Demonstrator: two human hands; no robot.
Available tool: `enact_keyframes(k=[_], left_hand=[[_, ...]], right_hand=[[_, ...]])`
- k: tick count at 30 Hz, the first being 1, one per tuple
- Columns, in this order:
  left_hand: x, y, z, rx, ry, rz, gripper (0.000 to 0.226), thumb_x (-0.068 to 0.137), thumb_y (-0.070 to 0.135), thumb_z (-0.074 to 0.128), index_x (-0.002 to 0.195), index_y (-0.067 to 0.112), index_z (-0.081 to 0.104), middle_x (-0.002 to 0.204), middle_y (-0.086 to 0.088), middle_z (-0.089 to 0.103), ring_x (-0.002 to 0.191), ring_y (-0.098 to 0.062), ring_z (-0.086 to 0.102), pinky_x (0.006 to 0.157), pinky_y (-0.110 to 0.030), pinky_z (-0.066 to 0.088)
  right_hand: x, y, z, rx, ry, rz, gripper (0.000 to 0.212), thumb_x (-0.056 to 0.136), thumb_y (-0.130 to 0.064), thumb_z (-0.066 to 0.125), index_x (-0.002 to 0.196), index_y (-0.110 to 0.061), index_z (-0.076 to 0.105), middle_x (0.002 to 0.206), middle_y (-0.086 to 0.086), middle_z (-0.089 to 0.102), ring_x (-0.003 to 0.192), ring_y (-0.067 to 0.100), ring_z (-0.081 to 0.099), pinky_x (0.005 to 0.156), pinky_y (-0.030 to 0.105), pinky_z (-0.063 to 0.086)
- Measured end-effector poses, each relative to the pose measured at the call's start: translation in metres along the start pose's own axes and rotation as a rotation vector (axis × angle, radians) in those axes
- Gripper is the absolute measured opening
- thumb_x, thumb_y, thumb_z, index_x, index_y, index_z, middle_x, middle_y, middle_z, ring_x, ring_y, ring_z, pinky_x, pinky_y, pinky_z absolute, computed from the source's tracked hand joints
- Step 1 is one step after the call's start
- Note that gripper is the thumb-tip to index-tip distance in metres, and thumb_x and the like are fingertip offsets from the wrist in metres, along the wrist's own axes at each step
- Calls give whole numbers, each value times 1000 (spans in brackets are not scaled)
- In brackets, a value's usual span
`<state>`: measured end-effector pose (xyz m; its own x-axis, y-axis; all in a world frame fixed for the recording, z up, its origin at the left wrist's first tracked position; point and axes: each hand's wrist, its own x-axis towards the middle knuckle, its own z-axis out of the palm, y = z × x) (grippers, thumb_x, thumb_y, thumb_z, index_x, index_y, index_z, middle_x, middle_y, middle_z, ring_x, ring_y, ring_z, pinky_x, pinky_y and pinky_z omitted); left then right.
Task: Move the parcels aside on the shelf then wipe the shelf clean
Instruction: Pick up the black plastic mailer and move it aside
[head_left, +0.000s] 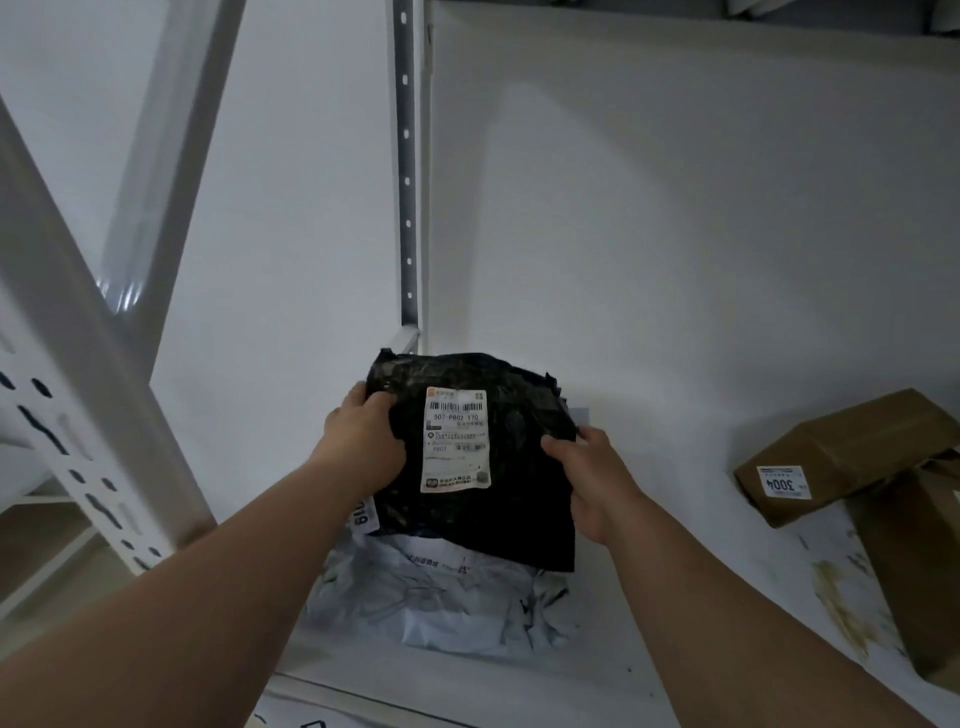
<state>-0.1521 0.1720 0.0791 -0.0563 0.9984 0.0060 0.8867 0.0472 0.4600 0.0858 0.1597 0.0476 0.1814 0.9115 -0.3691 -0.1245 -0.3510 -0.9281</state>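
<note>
Head view is showing the white shelf (675, 364) from above, with an upright post (408, 171) at twelve o'clock. Going left to right: the left hand (361, 447) is gripping the black parcel (483, 514) at its nine o'clock edge, fingers curling over the top corner; the parcel is lying between the hands, its long axis running twelve to six, its label (456, 439) facing up; the right hand (589, 480) is clutching the three o'clock edge. Beneath it a pale grey parcel (441, 597) is resting at six o'clock. Brown boxes (852, 457) are sitting at three o'clock, well apart. Both hands are equally near, so either sideways direction seems open.
</note>
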Motion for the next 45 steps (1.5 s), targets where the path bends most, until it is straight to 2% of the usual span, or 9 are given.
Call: enact_keyframes(k=[2, 4, 9, 18, 26, 38, 41, 43, 45], left_hand=[[-6, -2, 8, 156, -48, 22, 66, 88, 35, 54, 147, 25, 27, 161, -4, -2, 145, -35, 8, 117, -45, 18], [-16, -4, 20, 257, -41, 66, 70, 89, 47, 50, 149, 31, 18, 161, 1, -12, 147, -31, -2, 118, -46, 11], [-24, -15, 49, 439, -119, 121, 68, 91, 61, 38, 150, 41, 12, 162, 1, 1, 146, -26, 7, 115, -49, 9], [-4, -19, 60, 253, -386, 81, 76, 94, 48, 46, 152, 36, -1, 162, 0, -11, 148, -29, -5, 119, -48, 14], [-16, 13, 55, 284, -131, 180, 71, 91, 44, 47, 151, 41, 8, 162, 7, -5, 148, -20, -3, 118, -47, 7], [-48, 94, 76, 150, -112, 274, 71, 90, 52, 50, 150, 41, 15, 161, 10, 9, 147, -20, 10, 116, -45, 16], [-60, 117, 86, 128, -150, 277, 70, 90, 52, 50, 150, 40, 16, 161, 10, 9, 147, -21, 11, 116, -46, 16], [-67, 134, 95, 108, -158, 281, 69, 91, 52, 50, 150, 39, 18, 161, 9, 11, 147, -22, 13, 116, -47, 16], [-73, 151, 103, 89, -152, 282, 66, 91, 53, 49, 150, 38, 23, 160, 9, 15, 146, -21, 15, 117, -45, 17]], right_hand=[[-1, 3, 4, -162, 67, -94, 82, 87, -23, 69, 150, -31, 17, 125, 3, 47, 112, 24, 54, 95, 39, 50], [-2, 10, 5, -388, 133, -231, 85, 83, -20, 71, 150, -29, 19, 125, 1, 43, 114, 21, 49, 97, 35, 46], [0, 26, 9, -907, 69, -294, 70, 83, -33, 69, 146, -28, 37, 141, 11, 32, 131, 27, 39, 112, 36, 36], [-3, 38, 0, -1134, 22, -224, 70, 89, -52, 55, 149, -27, 30, 152, 10, 20, 137, 29, 31, 113, 39, 34], [-15, 32, -6, -1020, 202, -341, 53, 94, -47, 51, 141, -24, 44, 146, 5, 31, 132, 28, 33, 109, 41, 36], [-48, 16, -51, -867, 199, -369, 41, 92, -37, 57, 129, -19, 57, 137, 7, 43, 127, 26, 44, 108, 39, 38], [-57, 11, -76, -853, 226, -355, 19, 91, -39, 58, 100, -23, 64, 114, 5, 57, 107, 25, 56, 96, 41, 47], [-65, 9, -95, -882, 250, -363, 24, 92, -40, 56, 76, -23, 55, 85, 1, 60, 88, 26, 61, 83, 40, 51], [-74, 8, -113, -903, 261, -378, 21, 95, -38, 53, 83, -21, 58, 85, 1, 63, 89, 27, 62, 82, 38, 49]])
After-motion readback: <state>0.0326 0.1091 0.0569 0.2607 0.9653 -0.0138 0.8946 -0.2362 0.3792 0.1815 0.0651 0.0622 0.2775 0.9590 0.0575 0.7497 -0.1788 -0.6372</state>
